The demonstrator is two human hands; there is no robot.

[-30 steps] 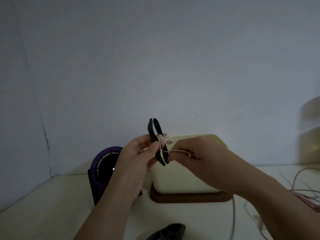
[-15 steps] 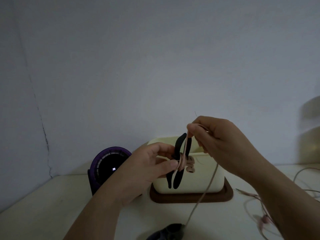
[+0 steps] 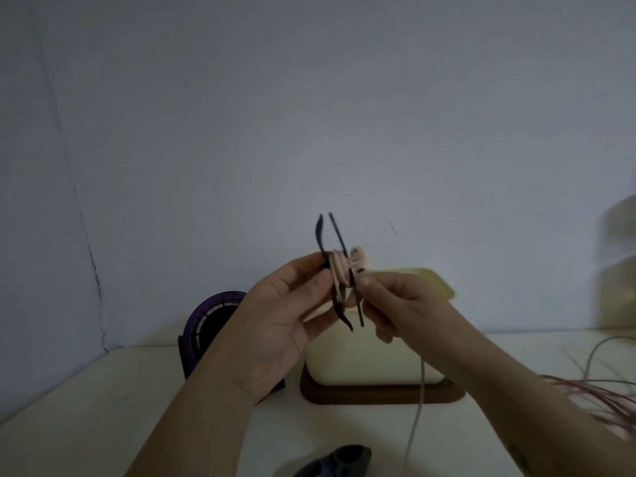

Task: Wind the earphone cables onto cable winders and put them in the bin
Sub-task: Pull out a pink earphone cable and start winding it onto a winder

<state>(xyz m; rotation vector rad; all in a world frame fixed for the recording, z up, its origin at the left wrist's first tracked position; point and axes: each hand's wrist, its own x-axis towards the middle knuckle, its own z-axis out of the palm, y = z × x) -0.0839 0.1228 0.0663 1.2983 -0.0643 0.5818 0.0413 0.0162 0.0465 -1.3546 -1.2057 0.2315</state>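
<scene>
A black cable winder [image 3: 327,235] is held upright in front of me, above the cream bin [image 3: 364,366]. Several turns of pink earphone cable [image 3: 339,270] wrap its middle, and a pink earbud [image 3: 359,256] sticks out to the right. My left hand [image 3: 278,315] pinches the winder at the wound part. My right hand [image 3: 402,301] grips the cable right beside the winder; the loose cable [image 3: 418,401] hangs from it down to the table.
The bin stands on a brown tray [image 3: 378,395] at the back of the pale table. A purple round device [image 3: 210,318] stands left of it. More pink and pale cables [image 3: 599,390] lie at the right. A dark winder [image 3: 337,461] lies at the near edge.
The winder has risen and turned upright. My right hand came down from above the winder to its right side, adding cable around the middle.
</scene>
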